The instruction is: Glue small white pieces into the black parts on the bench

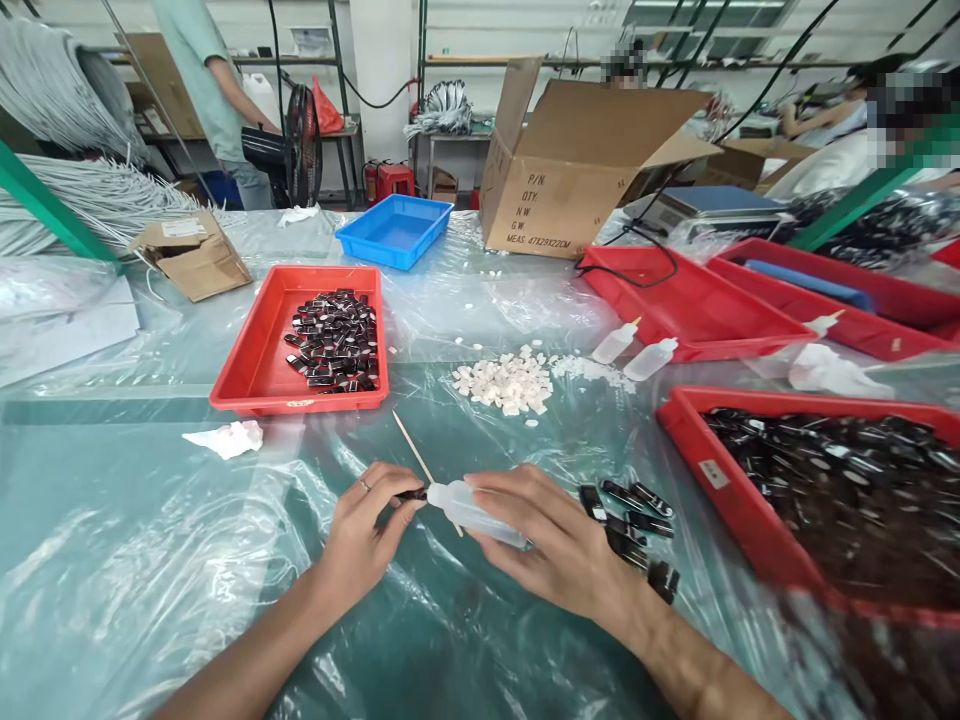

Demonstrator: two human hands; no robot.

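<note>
Centrally, just below the middle of the view, two bare hands meet over a table [150,620] covered in clear plastic; clock directions run from where they meet. The left hand [371,525] is nearly closed, with thumb and fingers pinching a small black part [411,495]. The right hand [551,535] is partly curled around a translucent bottle [480,515], which lies tilted, its narrow end pointing at 9 o'clock, right up against the part; whether the two touch is too small to tell. A thin stick [412,440] slants down from 11 o'clock and passes under the bottle. At 10 o'clock are a crumpled tissue [236,438] and, just beyond it, a red tray [249,340] with black pieces [337,340] inside. At 12 o'clock, farther off, sits a blue tray [394,232]. At 1 o'clock lies a heap of white chips [506,382], with an open carton [559,195] well beyond. At 2 o'clock two more bottles [634,352] lean on a shallow red bin [675,300]. At 3 o'clock, loose black pieces [630,520] lie near the right hand, beside a large, full red crate [731,510].
</note>
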